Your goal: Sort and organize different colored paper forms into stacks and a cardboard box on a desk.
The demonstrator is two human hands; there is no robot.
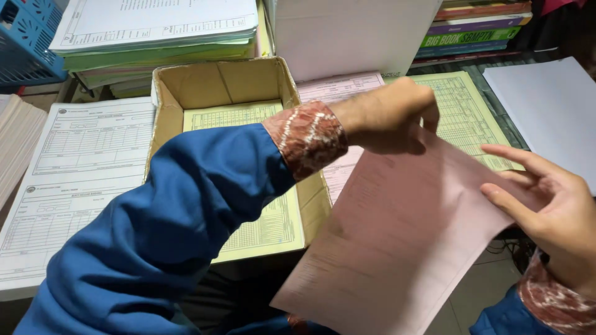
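Observation:
My left hand (388, 115) reaches across from the left in a blue sleeve with a patterned red cuff and pinches the top edge of a pink printed sheet (397, 248). My right hand (549, 208) holds the same sheet at its right edge, fingers spread along it. The sheet hangs tilted in front of me, above a pink stack (338, 90) and a yellow stack (465, 115) of forms. A cardboard box (217, 80) with yellow forms (273, 226) inside lies under my left forearm.
White printed forms (81, 161) lie to the left of the box. Piled paper (155, 31) and a blue basket (25, 37) stand at the back left, a white box (347, 34) and stacked books (472, 31) at the back right, blank white sheets (546, 105) far right.

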